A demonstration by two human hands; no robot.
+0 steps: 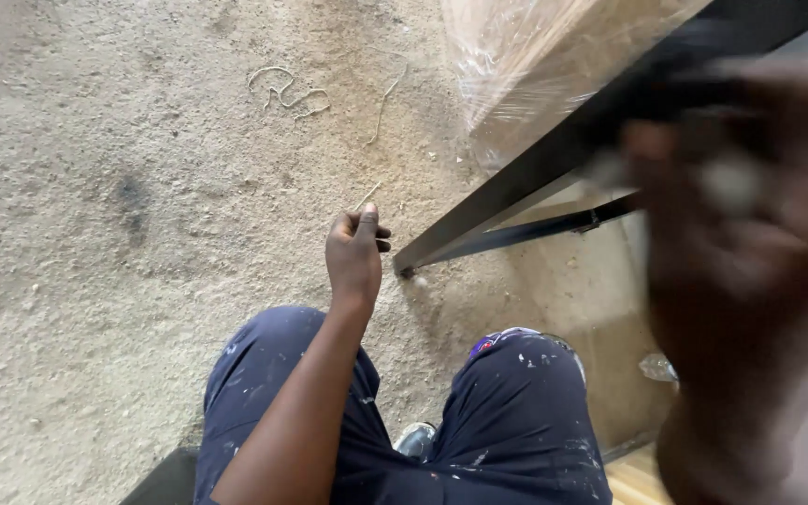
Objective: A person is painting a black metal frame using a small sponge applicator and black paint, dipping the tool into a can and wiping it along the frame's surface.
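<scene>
A woodworking shop, by the look of it: sawdust-covered floor all around the left hand, curled shavings beyond it, black metal frame just right, plastic-wrapped wooden board above, paint-flecked trousers below.

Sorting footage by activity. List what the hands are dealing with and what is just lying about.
In hand:
left hand, curled shut on a thin stick
right hand, blurred, close to the lens, by the black frame

Lying about:
cord
sawdust floor
plastic-wrapped board
</scene>
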